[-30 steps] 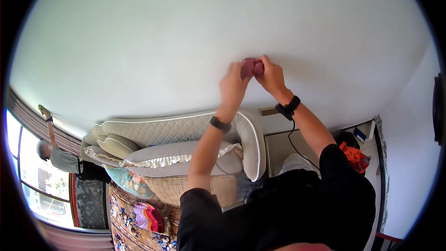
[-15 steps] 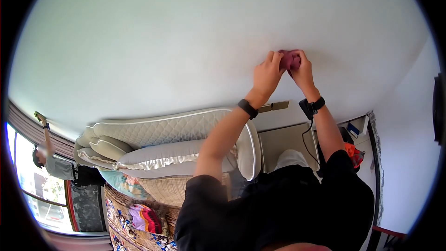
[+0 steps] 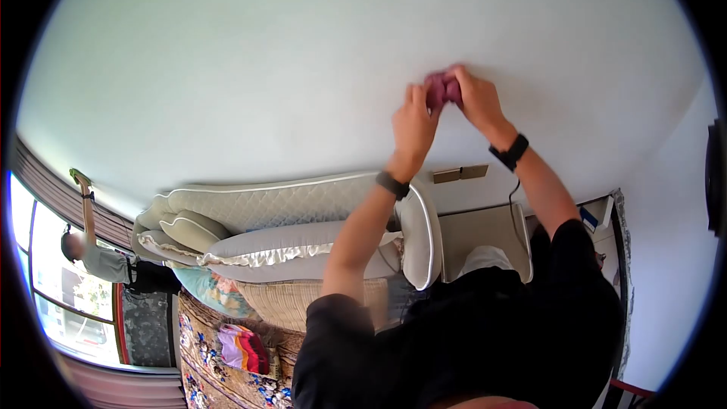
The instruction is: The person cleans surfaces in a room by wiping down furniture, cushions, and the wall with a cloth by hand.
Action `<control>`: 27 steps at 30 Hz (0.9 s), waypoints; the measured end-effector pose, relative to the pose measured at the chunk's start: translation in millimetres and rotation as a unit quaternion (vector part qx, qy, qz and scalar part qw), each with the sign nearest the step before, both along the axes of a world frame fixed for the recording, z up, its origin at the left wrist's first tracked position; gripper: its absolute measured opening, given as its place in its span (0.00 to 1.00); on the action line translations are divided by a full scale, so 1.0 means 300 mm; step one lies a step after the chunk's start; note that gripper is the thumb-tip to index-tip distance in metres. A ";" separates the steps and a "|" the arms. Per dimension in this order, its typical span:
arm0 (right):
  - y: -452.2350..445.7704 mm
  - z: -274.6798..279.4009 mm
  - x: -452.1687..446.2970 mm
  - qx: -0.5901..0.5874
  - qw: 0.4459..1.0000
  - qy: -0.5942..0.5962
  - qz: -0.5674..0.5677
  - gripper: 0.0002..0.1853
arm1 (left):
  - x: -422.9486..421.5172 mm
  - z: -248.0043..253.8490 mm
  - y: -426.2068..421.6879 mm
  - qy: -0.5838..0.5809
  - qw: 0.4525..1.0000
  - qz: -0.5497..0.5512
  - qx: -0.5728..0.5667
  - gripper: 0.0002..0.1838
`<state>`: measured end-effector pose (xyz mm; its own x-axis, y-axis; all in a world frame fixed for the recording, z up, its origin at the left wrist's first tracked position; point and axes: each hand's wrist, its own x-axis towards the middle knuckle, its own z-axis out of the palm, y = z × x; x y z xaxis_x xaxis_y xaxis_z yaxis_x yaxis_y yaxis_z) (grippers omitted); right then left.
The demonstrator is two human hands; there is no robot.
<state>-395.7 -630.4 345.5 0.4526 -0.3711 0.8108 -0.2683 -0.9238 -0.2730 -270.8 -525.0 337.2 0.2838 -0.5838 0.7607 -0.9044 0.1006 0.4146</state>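
A crumpled maroon cloth (image 3: 442, 90) is bunched between my two hands, raised in front of the pale wall (image 3: 265, 68). My left hand (image 3: 414, 123) grips its left side with bent fingers. From the right, my right hand (image 3: 480, 101) has its fingers closed over the other side of the cloth. Whether the cloth touches the wall I cannot tell. Dark bands circle both wrists, and a thin cable hangs from the right one.
Below stands a cream quilted headboard (image 3: 280, 201) with pillows on the bed. Wall sockets (image 3: 460, 173) sit beneath my hands, above a beige cabinet (image 3: 485, 231). Folded clothes (image 3: 244, 350) lie on the patterned bedding. At far left another person (image 3: 106, 263) reaches a green cloth up the wall.
My hands and the maroon cloth have moved left and slightly up relative to the wall sockets. My right hand has turned more over the cloth. The view has shifted a little.
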 end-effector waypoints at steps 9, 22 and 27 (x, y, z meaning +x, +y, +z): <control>-0.006 0.336 0.061 -0.017 0.997 -0.078 0.002 0.17 | 0.025 0.357 -0.002 -0.007 0.994 -0.036 -0.105 0.23; -0.022 -0.389 -0.093 0.131 0.989 -0.056 -0.047 0.16 | -0.087 -0.285 -0.061 -0.091 0.987 -0.026 0.132 0.17; -0.008 -0.468 -0.163 0.145 0.985 -0.008 -0.093 0.12 | -0.118 -0.380 -0.089 -0.041 0.980 -0.076 0.179 0.17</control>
